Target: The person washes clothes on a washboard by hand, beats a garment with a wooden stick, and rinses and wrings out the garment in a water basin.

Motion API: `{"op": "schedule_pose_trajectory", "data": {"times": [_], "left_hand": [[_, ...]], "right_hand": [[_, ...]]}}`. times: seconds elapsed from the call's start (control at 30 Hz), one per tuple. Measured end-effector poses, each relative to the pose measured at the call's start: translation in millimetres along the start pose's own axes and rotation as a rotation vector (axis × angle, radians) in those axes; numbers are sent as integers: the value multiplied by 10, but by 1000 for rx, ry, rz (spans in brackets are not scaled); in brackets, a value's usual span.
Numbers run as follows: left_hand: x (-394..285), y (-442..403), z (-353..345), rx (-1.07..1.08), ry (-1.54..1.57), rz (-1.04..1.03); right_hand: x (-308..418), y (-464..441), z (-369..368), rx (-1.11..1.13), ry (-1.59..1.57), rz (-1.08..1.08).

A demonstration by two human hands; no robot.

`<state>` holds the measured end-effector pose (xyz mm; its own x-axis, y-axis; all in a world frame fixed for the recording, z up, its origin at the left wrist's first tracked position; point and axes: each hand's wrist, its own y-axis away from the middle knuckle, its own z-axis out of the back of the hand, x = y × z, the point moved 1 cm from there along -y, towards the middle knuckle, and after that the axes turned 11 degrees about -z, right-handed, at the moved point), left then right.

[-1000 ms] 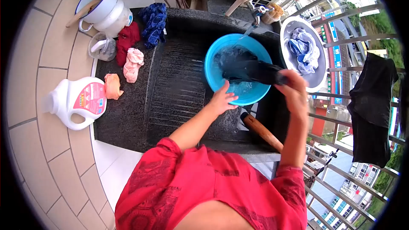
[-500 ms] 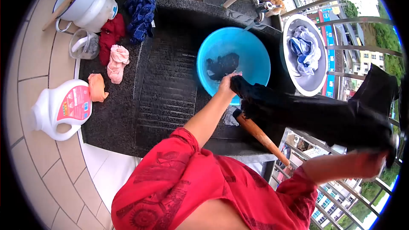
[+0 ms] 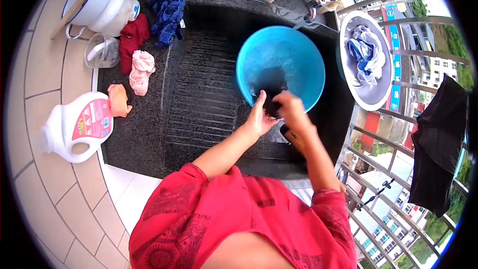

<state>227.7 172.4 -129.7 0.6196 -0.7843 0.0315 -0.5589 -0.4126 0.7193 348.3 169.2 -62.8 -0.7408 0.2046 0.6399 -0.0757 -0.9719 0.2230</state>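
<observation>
A dark, wet black cloth [image 3: 272,82] hangs over the near side of the blue basin [image 3: 241,62], part of it inside the basin. My left hand [image 3: 261,119] grips the cloth at the near rim, thumb up along its side. Right beside it, my right hand [image 3: 291,108], slightly blurred, is closed on the same cloth. Below the right hand, the dark end of a wooden-handled tool [image 3: 287,132] shows; my forearm hides most of it. Bubbly water stands in the basin under the tap [image 3: 312,7].
A grey basin [image 3: 343,65] with white-and-blue cloth stands right, near railings and a hanging black fabric item [image 3: 438,144]. On the left lie blue cloth [image 3: 167,15], red cloth [image 3: 132,40], pink cloth [image 3: 142,72], orange cloth [image 3: 119,100] and a detergent bottle [image 3: 79,127].
My right hand has swung in from the railing side to the basin rim. The black cloth, stretched out to the right before, is now bunched between both hands. The wooden handle is now mostly covered.
</observation>
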Motion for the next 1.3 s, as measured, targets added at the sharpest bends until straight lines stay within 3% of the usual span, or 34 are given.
{"op": "schedule_pose_trajectory", "data": {"times": [0.07, 0.23, 0.33, 0.37, 0.43, 0.47, 0.5, 0.57, 0.6, 0.63, 0.7, 0.73, 0.8, 0.87, 0.9, 0.97, 1.03, 1.07, 1.1, 1.17, 1.23, 1.27, 1.3], "left_hand": [[7, 118, -64, 87, -18, -30], [108, 65, -92, 57, -38, 154], [118, -187, -40, 164, 16, 316], [73, -215, -125, 17, 26, 279], [31, -137, -229, 62, 5, 204], [20, 0, -344, 201, 23, 224], [55, 92, -395, 216, 51, 240], [119, 350, -477, 180, 85, 252], [229, 220, -247, 350, 62, 234], [224, 325, -331, 354, 58, 230], [137, 688, -663, 600, 221, 251], [121, 777, -664, 458, 177, 218], [15, 623, -464, 431, 114, 255], [-196, 503, -461, 428, -77, 269], [-289, 555, -621, 386, -407, 29], [-195, 344, -554, 345, -977, -506], [-227, 329, -571, 334, -1773, -582], [-237, 313, -598, 324, -1966, -487], [-249, 300, -609, 308, -2156, -384], [-225, 183, -412, 337, -2251, -391], [-247, 98, -352, 368, -2353, -428], [-263, 89, -365, 410, -2111, -507], [-260, 77, -311, 447, -1868, -558]], "right_hand": [[75, 265, -305, -158, 121, 0], [286, 647, -309, -174, 221, -44], [448, 808, -77, -349, -241, -127], [381, 868, -75, -448, -463, -181], [213, 959, -83, -540, -970, -560], [225, 882, -52, -576, -1208, -806], [90, 837, -112, -449, -1475, -965], [-213, 691, -433, -184, -1988, -698], [-673, 606, -829, -151, -2068, -769], [-421, 481, -669, -147, -2070, -761], [487, 174, -138, -97, -2117, -146], [403, 33, -140, -90, -2126, -143], [42, -204, -160, -225, -2171, -283], [-367, -340, -173, -63, -2080, -437], [-537, -441, -221, -37, -1998, -534], [-384, -487, -83, -233, -1497, -643], [-332, -530, -63, -293, -1066, -602], [-508, -601, -175, -300, -937, -508], [-554, -640, -186, -285, -531, -454], [-569, -609, -265, -180, -26, -511], [-599, -580, -282, -158, -30, -555], [-668, -611, -304, -131, -34, -602], [-709, -614, -330, -256, -426, -436]]}}
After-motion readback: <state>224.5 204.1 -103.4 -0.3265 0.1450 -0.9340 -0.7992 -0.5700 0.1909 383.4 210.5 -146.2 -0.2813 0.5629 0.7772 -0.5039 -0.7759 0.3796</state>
